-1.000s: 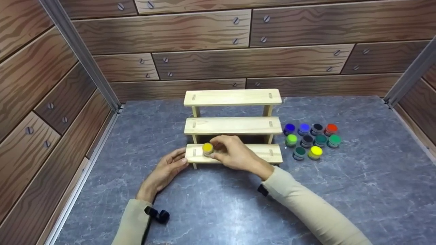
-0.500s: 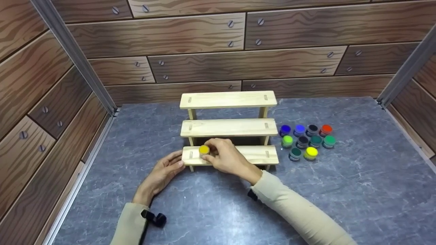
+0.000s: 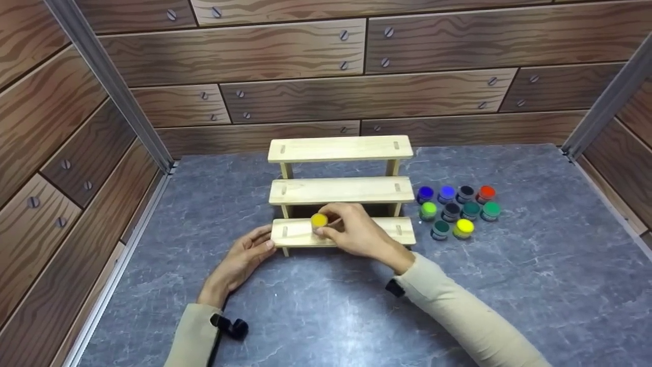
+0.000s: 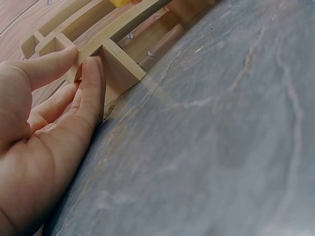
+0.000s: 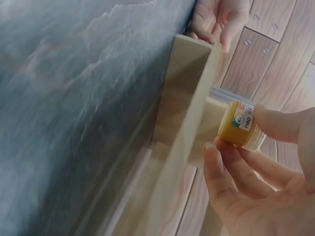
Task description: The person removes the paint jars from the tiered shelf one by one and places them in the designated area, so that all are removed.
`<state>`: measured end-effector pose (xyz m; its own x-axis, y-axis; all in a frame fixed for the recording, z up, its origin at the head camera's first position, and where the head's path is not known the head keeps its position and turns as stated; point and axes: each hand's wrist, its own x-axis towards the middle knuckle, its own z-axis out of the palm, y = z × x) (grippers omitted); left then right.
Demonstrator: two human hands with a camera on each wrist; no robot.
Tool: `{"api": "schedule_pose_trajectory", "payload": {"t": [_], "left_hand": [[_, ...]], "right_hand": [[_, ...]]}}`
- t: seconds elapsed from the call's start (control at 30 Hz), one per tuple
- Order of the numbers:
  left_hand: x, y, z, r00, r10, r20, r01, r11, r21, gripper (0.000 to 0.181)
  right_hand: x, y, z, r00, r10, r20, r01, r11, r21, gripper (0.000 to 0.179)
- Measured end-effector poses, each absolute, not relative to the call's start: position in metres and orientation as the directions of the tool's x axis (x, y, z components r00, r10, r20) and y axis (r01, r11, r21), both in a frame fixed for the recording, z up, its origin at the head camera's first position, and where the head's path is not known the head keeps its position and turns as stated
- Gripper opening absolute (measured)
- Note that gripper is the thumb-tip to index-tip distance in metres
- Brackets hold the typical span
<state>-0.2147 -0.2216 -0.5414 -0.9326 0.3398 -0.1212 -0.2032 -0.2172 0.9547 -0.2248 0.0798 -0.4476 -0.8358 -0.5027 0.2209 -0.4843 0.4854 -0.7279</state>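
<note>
In the head view my right hand [image 3: 359, 234] pinches a small yellow-orange paint jar [image 3: 319, 221] over the left part of the lowest board of a three-step wooden display stand [image 3: 341, 190]. The right wrist view has the jar [image 5: 238, 124] between thumb and fingers, its label facing the camera and a gap showing between it and the board's edge [image 5: 189, 123]. My left hand [image 3: 247, 257] grips the left end of that lowest board. Seen from the left wrist, the thumb [image 4: 56, 64] lies at the board's end and the other fingers reach underneath.
Right of the stand, several paint jars stand grouped on the grey marbled tabletop [image 3: 326, 316], among them a red jar [image 3: 486, 193], a bright yellow jar [image 3: 464, 229] and a light green jar [image 3: 428, 210]. Wood-patterned walls [image 3: 285, 51] enclose the back and sides.
My right hand has shifted the yellow-orange jar a little to the right above the lowest board. My left hand keeps its grip on the board's end. The head view has tilted slightly.
</note>
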Motion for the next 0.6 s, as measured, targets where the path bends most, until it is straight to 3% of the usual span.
{"api": "schedule_pose_trajectory", "payload": {"t": [0.6], "left_hand": [[-0.214,-0.222,-0.542,-0.935,0.335,-0.113,-0.189,-0.205,0.96,0.067]], "right_hand": [[-0.217,0.152,-0.424,-0.832,-0.511,0.215,-0.494,0.508,-0.706,0.031]]}}
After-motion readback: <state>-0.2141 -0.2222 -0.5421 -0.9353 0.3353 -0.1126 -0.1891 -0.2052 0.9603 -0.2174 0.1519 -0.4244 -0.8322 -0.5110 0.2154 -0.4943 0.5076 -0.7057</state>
